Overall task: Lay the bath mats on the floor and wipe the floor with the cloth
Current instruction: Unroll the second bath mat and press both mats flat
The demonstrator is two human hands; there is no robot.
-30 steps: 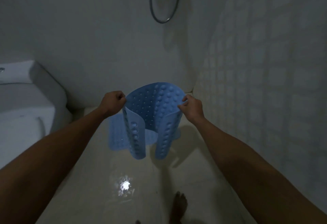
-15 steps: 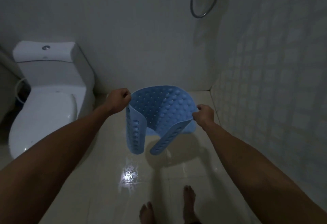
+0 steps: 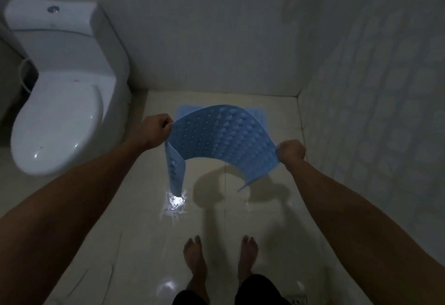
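A blue rubber bath mat (image 3: pixel 221 136) with bumps and small holes hangs above the floor, arched between my hands. My left hand (image 3: pixel 154 131) grips its left edge and my right hand (image 3: pixel 291 153) grips its right edge. The two near corners droop towards the tiles. A second blue mat (image 3: pixel 186 109) lies flat on the floor by the back wall, mostly hidden behind the held one. No cloth is in view.
A white toilet (image 3: pixel 62 117) with its lid down stands at the left. The glossy cream tiled floor (image 3: pixel 216 227) shows a bright light reflection. My bare feet (image 3: pixel 195 256) stand at the bottom centre. Tiled walls close in at the back and right; a floor drain (image 3: pixel 297 300) lies bottom right.
My hands have drawn apart, spreading the mat wider and flatter. The view has tilted down and left, so the toilet and my feet show more and the hose loop has left the top.
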